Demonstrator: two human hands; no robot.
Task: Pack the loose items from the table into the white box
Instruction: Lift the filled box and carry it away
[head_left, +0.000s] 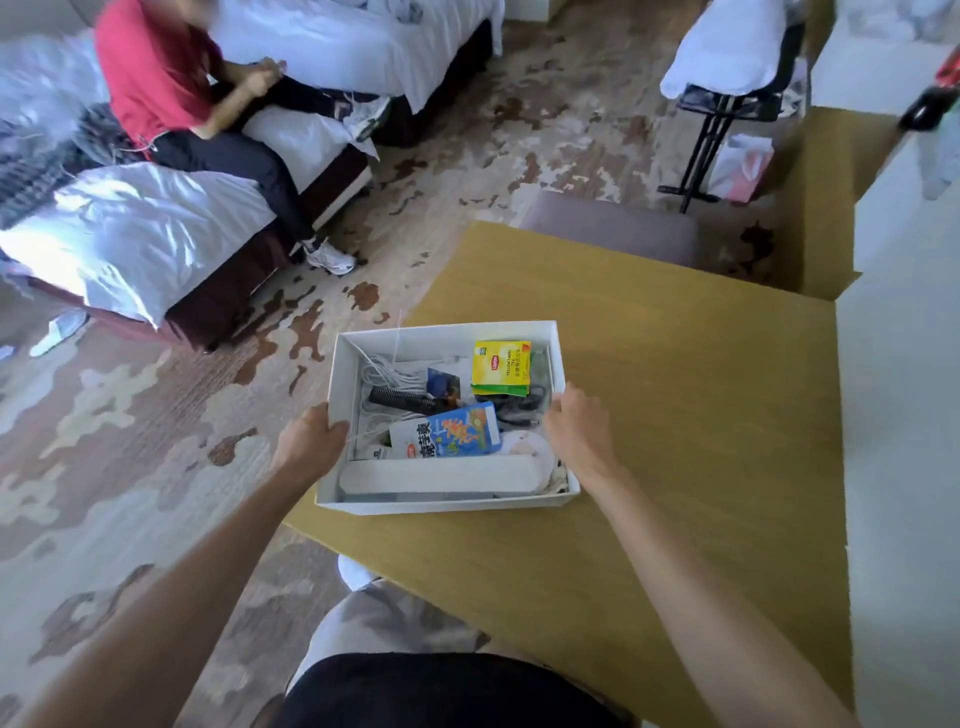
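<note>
The left hand (311, 441) curls its fingers round the left wall of the white box (441, 503), and the right hand (576, 426) hooks over the right rim, likely to steady or shift it. The box sits at the wooden table's (675, 415) left edge, holding Lipton tea sachets (501, 364), a black comb (402, 400), white cables (384, 371) and a power strip (441, 478).

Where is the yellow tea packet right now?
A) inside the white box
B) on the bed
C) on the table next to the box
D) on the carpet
A: the yellow tea packet lies inside the white box, in its far right corner, on top of other things.
</note>
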